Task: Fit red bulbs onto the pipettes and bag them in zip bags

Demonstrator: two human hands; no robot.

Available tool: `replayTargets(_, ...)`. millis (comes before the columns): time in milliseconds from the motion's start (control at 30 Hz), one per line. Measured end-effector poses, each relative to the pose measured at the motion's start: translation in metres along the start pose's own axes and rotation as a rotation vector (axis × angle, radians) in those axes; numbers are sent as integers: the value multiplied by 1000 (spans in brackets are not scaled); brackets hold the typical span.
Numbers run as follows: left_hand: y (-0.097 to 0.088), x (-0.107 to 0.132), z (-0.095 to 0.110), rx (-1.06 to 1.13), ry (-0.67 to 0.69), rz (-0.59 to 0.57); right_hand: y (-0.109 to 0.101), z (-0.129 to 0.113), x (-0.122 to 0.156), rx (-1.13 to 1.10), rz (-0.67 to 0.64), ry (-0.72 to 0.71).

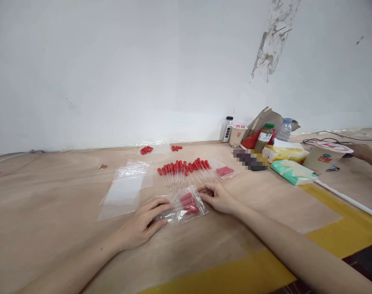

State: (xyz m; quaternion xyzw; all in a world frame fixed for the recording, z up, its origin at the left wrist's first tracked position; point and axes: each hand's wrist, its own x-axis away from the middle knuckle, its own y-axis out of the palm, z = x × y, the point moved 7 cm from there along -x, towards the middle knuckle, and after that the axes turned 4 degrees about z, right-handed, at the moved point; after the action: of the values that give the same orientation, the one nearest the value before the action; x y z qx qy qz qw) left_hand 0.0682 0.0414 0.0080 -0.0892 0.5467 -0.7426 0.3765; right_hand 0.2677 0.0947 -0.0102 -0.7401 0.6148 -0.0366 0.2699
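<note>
Yellow tape (229,271) runs along the near edge of the desk (66,245), which is spread with brown paper. Just beyond it, the left hand (144,222) has its grip partly open: a gap shows between thumb and fingers, and the fingers lie over the left end of a clear bag (186,204). The bag lies flat on the desk between the two hands, with several red bulbs at its right end. The right hand (218,198) has its fingers curled at the bag's far right edge; whether that grip pinches the plastic, I cannot tell.

Just beyond the bag, a row of droppers (186,169) lies side by side, red bulbs far, clear stems towards the hands. Flat clear bags (126,185) lie to its left, and a small bag of red bulbs (225,170) to its right.

Farther right are a green tissue pack (293,171), a yellow tissue pack (285,155) and a large cup (322,159), with another person's hand (359,151) near it. Farther off, two clusters of red bulbs (146,150) lie on clear plastic near the wall (112,73), while bottles stand at far right.
</note>
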Motion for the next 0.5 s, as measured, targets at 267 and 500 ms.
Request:
replayTargets(267, -1, 0, 3, 4, 22, -1, -19, -10, -47, 681, 168, 2)
replayTargets(500, -3, 1, 4, 29, 8, 36, 4, -8, -76, 856, 113, 189)
